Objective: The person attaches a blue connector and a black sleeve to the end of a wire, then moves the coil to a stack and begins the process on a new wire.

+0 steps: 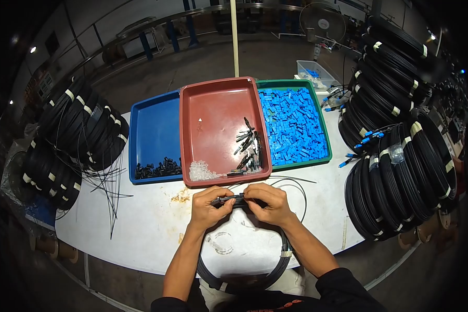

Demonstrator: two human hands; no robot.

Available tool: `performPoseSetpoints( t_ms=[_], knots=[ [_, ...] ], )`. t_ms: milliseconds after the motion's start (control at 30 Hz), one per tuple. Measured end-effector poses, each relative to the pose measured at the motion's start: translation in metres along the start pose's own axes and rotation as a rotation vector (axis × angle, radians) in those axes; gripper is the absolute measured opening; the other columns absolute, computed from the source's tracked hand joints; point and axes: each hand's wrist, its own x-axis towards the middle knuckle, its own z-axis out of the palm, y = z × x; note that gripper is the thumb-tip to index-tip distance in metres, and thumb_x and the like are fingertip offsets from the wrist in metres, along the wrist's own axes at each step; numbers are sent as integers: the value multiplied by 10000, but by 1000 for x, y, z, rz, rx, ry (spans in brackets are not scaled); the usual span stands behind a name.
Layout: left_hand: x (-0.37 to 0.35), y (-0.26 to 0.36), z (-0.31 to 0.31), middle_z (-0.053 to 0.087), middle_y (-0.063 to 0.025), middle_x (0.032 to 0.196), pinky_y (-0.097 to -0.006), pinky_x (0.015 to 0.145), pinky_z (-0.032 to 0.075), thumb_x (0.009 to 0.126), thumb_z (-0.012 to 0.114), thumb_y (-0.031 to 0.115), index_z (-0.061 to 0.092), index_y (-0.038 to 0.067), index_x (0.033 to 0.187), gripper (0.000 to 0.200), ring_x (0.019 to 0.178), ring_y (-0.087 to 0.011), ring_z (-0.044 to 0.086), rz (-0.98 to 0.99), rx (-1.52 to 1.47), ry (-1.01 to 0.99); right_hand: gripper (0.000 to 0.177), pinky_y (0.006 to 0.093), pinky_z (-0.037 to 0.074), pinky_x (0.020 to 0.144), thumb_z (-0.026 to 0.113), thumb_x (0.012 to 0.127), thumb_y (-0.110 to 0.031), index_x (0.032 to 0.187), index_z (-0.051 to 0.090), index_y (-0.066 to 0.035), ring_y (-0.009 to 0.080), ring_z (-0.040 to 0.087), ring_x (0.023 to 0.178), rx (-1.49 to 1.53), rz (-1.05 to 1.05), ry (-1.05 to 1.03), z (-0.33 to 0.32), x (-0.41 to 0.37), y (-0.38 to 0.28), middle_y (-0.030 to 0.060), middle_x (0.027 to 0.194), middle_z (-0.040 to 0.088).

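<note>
Both hands meet at the near side of the red tray [221,112], over the top of a black cable coil [205,269]. My left hand [211,204] is closed on a small dark connector piece [238,197], thumb and fingers pinched together. From the other side, my right hand [268,203] pinches the same piece or the cable at its end; the fingers hide which. The coil reaches down toward my body and has pale tape on it. A loose cable end [302,195] curves out to the right of my right hand.
Black parts [250,148] and clear pieces [202,171] lie in the red tray. A blue tray [153,127] holds black parts, a green tray [325,130] blue ones. Cable coils stand left [83,122] and right [400,182]. Behind is a clear box [325,78].
</note>
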Motion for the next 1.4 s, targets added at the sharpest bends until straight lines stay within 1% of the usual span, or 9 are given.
performPoseSetpoints(
  t_ms=[267,467,667,733,867,1033,1067,1167,1400],
  knots=[
    [-1,-6,3,743,-114,849,-265,636,543,798,806,9,752,-28,926,144,709,-159,693,47,-32,-40,239,315,601,704,739,689,98,906,724,-1,255,740,833,8,-100,16,0,5,0,121,944,738],
    [-1,-7,6,767,-140,883,-283,689,585,793,817,14,770,-11,928,146,751,-200,742,124,16,-13,287,369,591,756,730,697,90,970,704,5,307,716,869,-24,-42,-71,-1,4,4,136,988,708],
    [0,-7,2,771,-164,893,-295,759,596,768,806,-45,778,-47,920,155,790,-212,751,79,-90,-22,341,382,572,772,714,667,74,999,674,10,310,692,877,-188,-213,-65,-1,5,0,141,1009,681],
    [4,-5,1,779,-147,880,-298,746,599,777,809,-25,793,-10,896,122,791,-218,763,72,-117,-7,313,381,557,749,691,673,81,979,665,19,304,676,832,-220,-251,-71,-1,10,0,142,990,676],
    [19,-7,2,783,-121,887,-300,747,612,740,815,-36,794,-4,878,143,803,-223,770,194,4,-98,274,382,555,699,696,652,129,898,644,20,311,690,802,-239,-245,-106,-8,13,7,161,945,687],
    [25,-13,4,783,-110,884,-307,735,617,746,821,-17,794,7,881,140,793,-232,769,470,130,-107,192,365,522,709,748,772,62,919,643,-5,288,676,783,-111,-32,-100,-8,16,10,119,841,696],
    [23,-13,4,783,-110,884,-307,735,617,746,821,-17,794,7,881,140,793,-232,769,466,131,-109,192,365,522,709,748,772,62,919,643,-5,288,676,783,-109,-29,-100,-9,19,9,119,841,696],
    [22,-8,2,783,-114,870,-297,701,605,775,824,8,799,6,905,132,758,-210,766,193,42,-29,211,376,485,665,751,757,54,923,640,-12,288,652,751,-204,-118,-125,-11,25,5,115,858,694],
    [18,-12,3,779,-125,845,-281,679,602,766,806,0,797,9,897,131,733,-201,764,220,64,-87,211,377,474,663,710,732,-2,927,630,-14,262,614,745,-358,-322,-66,-6,3,21,88,897,665]
  ],
)
